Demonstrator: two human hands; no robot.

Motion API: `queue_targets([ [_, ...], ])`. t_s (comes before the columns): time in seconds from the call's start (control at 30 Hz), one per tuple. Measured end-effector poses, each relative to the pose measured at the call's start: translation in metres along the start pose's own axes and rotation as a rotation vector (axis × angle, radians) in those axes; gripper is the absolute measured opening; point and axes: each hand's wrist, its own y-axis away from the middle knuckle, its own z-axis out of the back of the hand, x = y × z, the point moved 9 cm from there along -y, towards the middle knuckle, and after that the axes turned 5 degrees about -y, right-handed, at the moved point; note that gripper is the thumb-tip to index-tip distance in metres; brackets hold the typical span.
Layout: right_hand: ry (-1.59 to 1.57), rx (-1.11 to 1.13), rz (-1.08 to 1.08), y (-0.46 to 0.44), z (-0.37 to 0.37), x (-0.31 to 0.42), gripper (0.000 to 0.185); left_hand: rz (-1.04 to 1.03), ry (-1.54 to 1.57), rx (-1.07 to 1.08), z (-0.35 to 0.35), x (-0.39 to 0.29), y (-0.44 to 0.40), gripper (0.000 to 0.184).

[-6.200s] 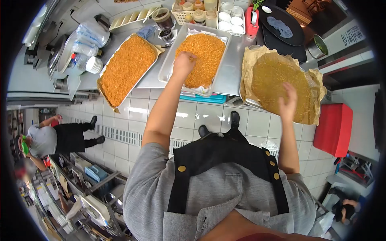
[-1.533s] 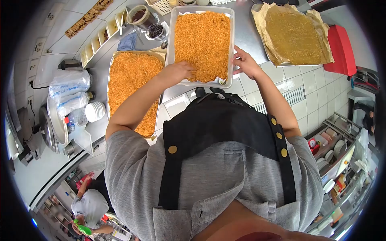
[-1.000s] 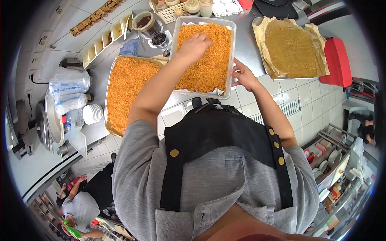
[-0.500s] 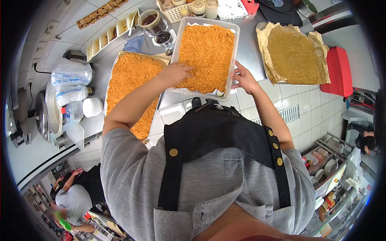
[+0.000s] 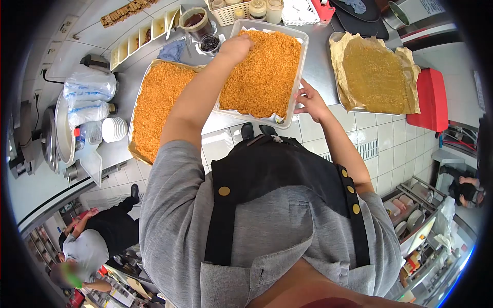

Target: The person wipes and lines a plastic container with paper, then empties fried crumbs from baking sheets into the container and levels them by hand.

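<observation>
A clear plastic tub [image 5: 304, 56] filled with orange crumbs [image 5: 264, 77] stands at the counter's front edge. My left hand [image 5: 237, 49] is at the tub's far left corner, its curled fingers down on the crumbs. Its fingertips are partly hidden, so I cannot see whether crumbs are between them. Against the tub's right side, my right hand [image 5: 312, 102] has its fingers and thumb at the rim. To the left lies a paper-lined tray [image 5: 134, 115] of similar orange crumbs, partly covered by my left arm.
Right of the tub is a paper-lined tray [image 5: 412, 82] with a flat brown layer, beside a red bin [image 5: 432, 100]. Behind stand a cup of dark sauce [image 5: 209, 43] and a basket of jars [image 5: 224, 16]. Plastic-wrapped stacks [image 5: 91, 84] sit left. Another person [image 5: 95, 241] is behind, lower left.
My left hand has moved away from me, from the tub's near left side to its far left corner, its fingers more curled. My right hand stays at the tub's right side.
</observation>
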Motion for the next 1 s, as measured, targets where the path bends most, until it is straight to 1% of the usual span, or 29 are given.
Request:
queue_targets([
  [0.07, -0.011, -0.006, 0.002, 0.0, 0.001, -0.002, 0.081, 0.062, -0.107, -0.095, 0.02, -0.005, 0.015, 0.024],
  [0.2, -0.021, 0.026, 0.01, 0.0, -0.002, 0.002, 0.084, 0.093, -0.093, -0.063, 0.005, -0.016, 0.033, 0.02],
  [0.27, -0.016, 0.023, 0.004, 0.0, 0.0, 0.002, 0.084, -0.018, 0.027, -0.154, 0.007, -0.029, 0.041, 0.016],
  [0.3, -0.01, 0.022, 0.001, -0.001, 0.001, 0.0, 0.084, -0.018, 0.028, -0.151, 0.0, -0.025, 0.042, 0.016],
  [0.37, -0.008, 0.021, -0.003, -0.002, 0.002, -0.003, 0.084, -0.093, 0.218, -0.21, -0.004, -0.019, 0.043, 0.012],
  [0.4, -0.011, 0.024, -0.001, -0.003, 0.002, -0.004, 0.084, -0.095, 0.217, -0.207, -0.002, -0.021, 0.043, 0.012],
  [0.47, -0.015, 0.025, 0.002, -0.003, 0.003, -0.005, 0.084, 0.175, 0.313, -0.279, 0.007, -0.001, 0.045, 0.011],
  [0.5, -0.015, 0.026, 0.003, -0.003, 0.002, -0.005, 0.084, 0.171, 0.312, -0.279, 0.014, -0.006, 0.045, 0.011],
  [0.57, -0.016, 0.023, 0.008, -0.003, 0.003, -0.004, 0.084, 0.242, 0.326, -0.192, 0.02, -0.012, 0.045, 0.011],
  [0.6, -0.013, 0.027, 0.013, -0.003, 0.002, -0.004, 0.085, 0.236, 0.326, -0.194, 0.016, -0.013, 0.045, 0.011],
  [0.67, -0.012, 0.021, 0.023, -0.002, 0.003, -0.001, 0.085, 0.098, 0.225, -0.274, 0.008, -0.023, 0.044, 0.011],
  [0.7, 0.015, 0.018, 0.019, 0.001, 0.002, 0.002, 0.087, 0.09, 0.228, -0.276, 0.007, -0.025, 0.046, 0.011],
  [0.73, 0.043, 0.016, 0.016, 0.003, 0.001, 0.005, 0.088, 0.13, 0.239, -0.235, 0.001, -0.023, 0.049, 0.01],
  [0.77, 0.144, 0.012, 0.005, 0.005, 0.002, 0.01, 0.091, 0.169, 0.246, -0.197, -0.003, -0.02, 0.048, 0.011],
  [0.8, 0.139, 0.007, 0.011, 0.005, 0.001, 0.011, 0.091, 0.161, 0.241, -0.199, 0.008, -0.025, 0.05, 0.011],
  [0.87, 0.757, -0.342, 0.331, 0.017, 0.009, 0.045, 0.088, 0.115, 0.105, -0.242, 0.036, -0.043, 0.058, 0.011],
  [0.9, 0.753, -0.339, 0.333, 0.02, 0.0, 0.049, 0.088, 0.118, 0.1, -0.24, 0.036, -0.044, 0.06, 0.011],
  [0.97, 0.876, -0.445, 0.767, 0.053, -0.032, 0.114, 0.083, 0.056, -0.112, -0.221, 0.037, -0.052, 0.055, 0.013],
  [1.0, 0.872, -0.448, 0.77, 0.064, -0.042, 0.139, 0.083, 0.054, -0.117, -0.222, 0.044, -0.056, 0.054, 0.013],
])
